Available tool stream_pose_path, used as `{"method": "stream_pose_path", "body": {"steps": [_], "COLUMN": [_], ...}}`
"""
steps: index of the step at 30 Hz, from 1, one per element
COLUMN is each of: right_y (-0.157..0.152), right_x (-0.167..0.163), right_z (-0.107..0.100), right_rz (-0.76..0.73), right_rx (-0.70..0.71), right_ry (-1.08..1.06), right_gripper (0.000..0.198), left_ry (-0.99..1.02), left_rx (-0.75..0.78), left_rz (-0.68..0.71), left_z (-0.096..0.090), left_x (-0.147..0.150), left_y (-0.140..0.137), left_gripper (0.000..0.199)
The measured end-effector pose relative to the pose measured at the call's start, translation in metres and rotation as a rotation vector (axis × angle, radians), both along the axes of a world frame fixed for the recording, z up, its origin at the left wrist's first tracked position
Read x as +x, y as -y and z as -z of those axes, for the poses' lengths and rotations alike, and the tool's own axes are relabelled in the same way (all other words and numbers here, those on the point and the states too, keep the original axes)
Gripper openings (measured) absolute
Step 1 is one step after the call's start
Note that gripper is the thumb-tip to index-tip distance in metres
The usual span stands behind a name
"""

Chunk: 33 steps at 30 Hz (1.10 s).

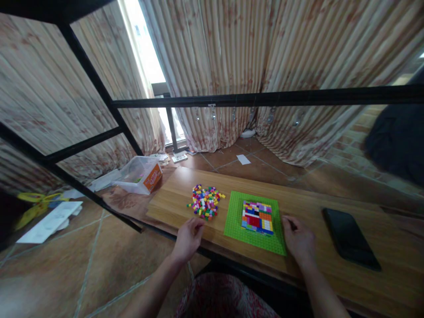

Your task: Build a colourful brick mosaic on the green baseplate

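Observation:
On the wooden table lies a loose pile of small toy bricks in many colours. My left hand rests at the table's near edge, just below the pile, fingers curled closed with no brick showing at the tips. To the right is a green baseplate, which bears a dense, roughly square build of multicoloured bricks. Beside the baseplate's right edge, my right hand sits with its fingers loosely curled closed. Nothing shows in the gap between its thumb and forefinger. Both palms are hidden.
A black phone lies on the table at the right. Left of the table stands a clear plastic box with an orange label. A black metal frame crosses ahead, before long curtains. Papers lie on the tiled floor.

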State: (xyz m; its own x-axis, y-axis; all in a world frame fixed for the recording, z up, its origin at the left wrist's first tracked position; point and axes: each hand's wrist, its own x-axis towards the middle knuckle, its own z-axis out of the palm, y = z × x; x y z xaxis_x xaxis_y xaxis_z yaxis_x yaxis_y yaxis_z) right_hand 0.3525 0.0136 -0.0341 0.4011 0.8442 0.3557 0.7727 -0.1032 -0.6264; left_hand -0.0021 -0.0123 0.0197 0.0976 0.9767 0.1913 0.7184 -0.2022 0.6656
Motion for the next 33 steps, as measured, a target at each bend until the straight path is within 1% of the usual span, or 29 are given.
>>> {"method": "stream_pose_path", "body": {"steps": [2,4,7,10,12,15,19,22,24,25,28,30,33], "right_y": [-0.001,-0.001,-0.001,-0.001,-0.001,-0.001,-0.001,-0.001,-0.001,-0.001,-0.001,-0.001,-0.001], "right_x": [0.000,0.001,0.002,0.003,0.003,0.002,0.000,-0.001,-0.002,-0.003,-0.004,-0.005,-0.006], "right_z": [0.000,0.001,0.003,0.004,0.005,0.004,0.002,0.000,-0.001,-0.001,-0.002,-0.003,-0.005], "right_rz": [0.018,0.022,0.002,-0.006,0.001,0.008,0.001,0.008,0.000,-0.008,-0.025,-0.021,-0.012], "right_rx": [-0.008,-0.005,0.018,0.029,0.023,0.011,0.001,0.012,0.037,0.049,0.065,0.067,0.072], "right_ry": [0.020,0.034,0.052,0.063,0.055,0.045,0.028,0.022,0.012,0.005,-0.011,-0.013,-0.019], "right_gripper": [0.045,0.045,0.045,0.046,0.046,0.045,0.046,0.046,0.044,0.043,0.040,0.039,0.038], "left_ry": [-0.014,-0.025,-0.044,-0.110,-0.180,-0.247,-0.260,-0.258,-0.221,-0.178,-0.018,0.032,0.078], "left_rx": [0.018,0.046,0.098,0.095,0.069,0.038,0.023,0.028,0.032,0.031,0.008,-0.001,0.001], "left_rz": [-0.039,-0.061,-0.088,-0.108,-0.079,-0.037,-0.006,-0.002,0.027,0.060,0.221,0.298,0.350], "left_z": [0.000,0.000,-0.003,-0.006,-0.008,-0.007,-0.007,-0.013,-0.018,-0.021,-0.027,-0.030,-0.033], "left_x": [-0.010,-0.015,-0.014,-0.010,-0.006,-0.001,0.003,0.007,0.016,0.023,0.053,0.075,0.103], "left_y": [-0.007,-0.020,-0.046,-0.075,-0.090,-0.104,-0.110,-0.109,-0.106,-0.103,-0.091,-0.084,-0.083], "left_gripper": [0.014,0.015,0.019,0.022,0.024,0.023,0.021,0.019,0.019,0.018,0.018,0.018,0.022]}}
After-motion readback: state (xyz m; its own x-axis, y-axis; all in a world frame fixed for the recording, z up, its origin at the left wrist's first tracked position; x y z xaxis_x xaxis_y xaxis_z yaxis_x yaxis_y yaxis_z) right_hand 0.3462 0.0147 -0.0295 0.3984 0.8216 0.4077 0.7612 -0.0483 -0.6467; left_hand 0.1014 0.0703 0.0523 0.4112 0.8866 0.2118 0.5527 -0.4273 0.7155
